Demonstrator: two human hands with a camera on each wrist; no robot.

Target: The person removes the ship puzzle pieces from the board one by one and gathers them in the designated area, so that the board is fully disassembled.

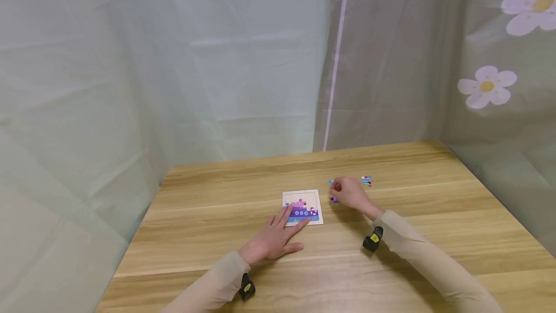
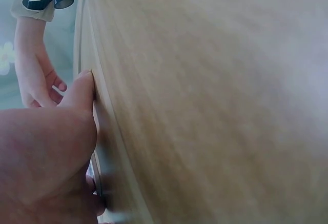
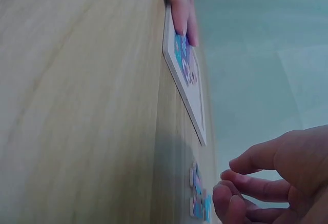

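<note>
A person works at a wood-grained counter (image 1: pixel 208 216) with both bare hands. The left hand (image 1: pixel 274 239) lies spread with its fingers straight, gripping nothing; some fingertips rest on the lower left part of a white-edged puzzle board (image 1: pixel 310 197), while the thumb stands out to the side, off the board. The board lies flat near the middle of the counter. Its lower part carries a joined purple and blue picture (image 1: pixel 301 213) with round window shapes, and a pink part rises above; the upper area is a bare cream surface.

The right hand (image 1: pixel 351 194) is just right of the board, above some loose puzzle pieces (image 1: pixel 334 200). Its fingers are bent, the thumb tip close to the forefinger tip with hardly any gap; no piece shows between them, though whether one is pinched there cannot be told. Further right, beyond that hand, lies another small cluster of pieces (image 1: pixel 367 180) in blue, white and red.

Both arms wear beige sleeves (image 1: pixel 425 255), with black wrist devices (image 1: pixel 372 240) bearing yellow marks. Pale hanging cloth (image 1: pixel 247 62) surrounds the counter, printed at right with white flowers (image 1: pixel 486 86) with yellow centres
</note>
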